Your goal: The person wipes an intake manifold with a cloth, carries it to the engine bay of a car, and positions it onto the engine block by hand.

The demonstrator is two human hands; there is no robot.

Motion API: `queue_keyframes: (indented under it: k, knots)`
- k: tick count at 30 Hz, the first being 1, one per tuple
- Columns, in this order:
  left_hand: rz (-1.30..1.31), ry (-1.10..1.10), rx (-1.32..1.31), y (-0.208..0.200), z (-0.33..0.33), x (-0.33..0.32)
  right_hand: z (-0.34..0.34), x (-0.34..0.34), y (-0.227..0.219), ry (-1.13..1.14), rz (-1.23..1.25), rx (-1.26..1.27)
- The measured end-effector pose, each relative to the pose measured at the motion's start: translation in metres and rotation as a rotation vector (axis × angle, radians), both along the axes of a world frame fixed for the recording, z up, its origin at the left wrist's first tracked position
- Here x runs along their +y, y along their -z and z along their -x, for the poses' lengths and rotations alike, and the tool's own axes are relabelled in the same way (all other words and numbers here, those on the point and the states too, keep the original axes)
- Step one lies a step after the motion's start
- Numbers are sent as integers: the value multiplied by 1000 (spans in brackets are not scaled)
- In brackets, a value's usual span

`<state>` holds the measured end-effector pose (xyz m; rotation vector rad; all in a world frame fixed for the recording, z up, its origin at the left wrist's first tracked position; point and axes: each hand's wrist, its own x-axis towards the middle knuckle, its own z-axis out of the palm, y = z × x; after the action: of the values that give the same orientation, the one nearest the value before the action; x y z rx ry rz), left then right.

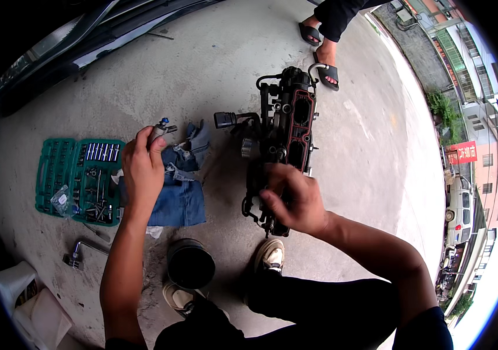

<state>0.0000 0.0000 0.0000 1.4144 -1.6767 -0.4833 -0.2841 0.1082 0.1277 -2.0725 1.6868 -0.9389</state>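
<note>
My left hand (pixel 144 166) is closed around a small silver metal part with a blue tip (pixel 162 128), held up above a piece of torn blue denim (pixel 179 201). Most of that part's body is hidden by the fingers. A black engine intake manifold with red gaskets (pixel 300 125) rests on the concrete, its openings facing up. Over its near half hovers my right hand (pixel 297 201), thumb and bent fingers apart, slightly blurred, with nothing visible between them. Whether it touches the manifold I cannot tell.
An open green socket-tool case (pixel 74 149) lies left of the denim. Near my feet stand a black bucket (pixel 190 263) and, further left, a metal wrench (pixel 80 251). Another person's sandaled feet (pixel 326 61) are beyond the manifold. A dark car front (pixel 80 46) borders the far left.
</note>
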Motion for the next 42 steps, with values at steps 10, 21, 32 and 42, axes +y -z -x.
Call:
queue_keyframes:
  k: [10,21,32,42]
  knots:
    - [-82,656,-319,-133,142,-52,83,-112,12,361,-111,-224]
    - [399,708,-544,-122,163,-59,80,-115,41,388,-5,-213]
    - [543,637,-684,-111,176,-43,74,-115,38,344,46,-331]
    - [371,614,-203,-87,174,-39,82,-119,45,316,-8,-355]
